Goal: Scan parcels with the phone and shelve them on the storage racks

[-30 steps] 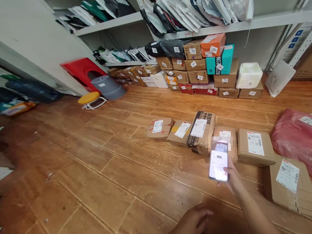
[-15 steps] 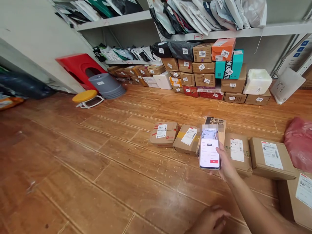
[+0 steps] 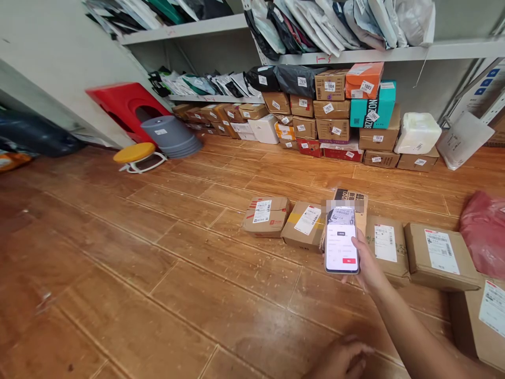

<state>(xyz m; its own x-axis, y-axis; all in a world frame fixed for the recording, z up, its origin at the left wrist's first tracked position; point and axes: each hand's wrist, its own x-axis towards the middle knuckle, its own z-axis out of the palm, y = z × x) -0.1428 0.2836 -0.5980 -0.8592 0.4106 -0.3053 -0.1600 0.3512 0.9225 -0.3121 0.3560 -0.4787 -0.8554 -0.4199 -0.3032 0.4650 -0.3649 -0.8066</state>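
Note:
My right hand (image 3: pixel 366 260) grips a smartphone (image 3: pixel 342 247) with a lit screen, the thumb along its right edge. The phone is held over a row of cardboard boxes on the floor and covers part of a box with dark print (image 3: pixel 357 202). To the phone's left lie a taped box (image 3: pixel 292 231) and a box with red stripes (image 3: pixel 252 223); to its right are a labelled box (image 3: pixel 398 263) and a larger box (image 3: pixel 418 252). Low at the bottom edge, my left hand (image 3: pixel 341 358) holds nothing, its fingers loosely bent and partly apart.
Stacked numbered parcels (image 3: pixel 335 110) stand under a white shelf (image 3: pixel 374 54) full of bagged parcels. A yellow stool (image 3: pixel 134 152), a grey tub (image 3: pixel 169 137) and a red plastic stool (image 3: pixel 118 105) sit at left. A red bag (image 3: pixel 483 231) and a big box (image 3: pixel 485 347) are at right.
The view has shifted slightly. My right hand still holds the phone over the same box, and my left hand stays low. The boxes have not moved.

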